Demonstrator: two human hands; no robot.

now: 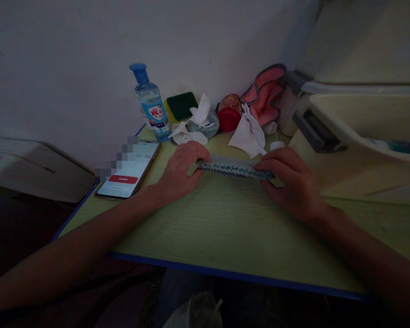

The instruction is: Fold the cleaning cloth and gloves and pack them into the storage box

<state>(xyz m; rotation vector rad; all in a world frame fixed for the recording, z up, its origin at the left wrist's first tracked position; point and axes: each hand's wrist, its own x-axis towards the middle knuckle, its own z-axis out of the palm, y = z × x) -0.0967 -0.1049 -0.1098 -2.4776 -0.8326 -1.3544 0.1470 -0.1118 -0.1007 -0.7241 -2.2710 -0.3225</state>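
Note:
A grey-blue woven cloth (pixel 234 167) with a black-and-white checked edging is held stretched between my two hands above the table. On its left end my left hand (pixel 187 166) is closed, thumb below and fingers on top. My right hand (pixel 289 182) pinches the other end in the same way. The cloth shows mostly edge-on, so its upper face is hard to see. Just behind it lie a white cloth piece (pixel 248 135) and a crumpled white scrap (pixel 187 135).
Left on the table (pixel 218 232) lies a lit phone (pixel 128 171). Along the wall stand a blue-capped bottle (pixel 153 107), a green-yellow sponge (pixel 181 105), a red jar (pixel 229 114) and a pink cloth (pixel 268 93). A cream bin (pixel 369 168) with a grey handle borders the right side.

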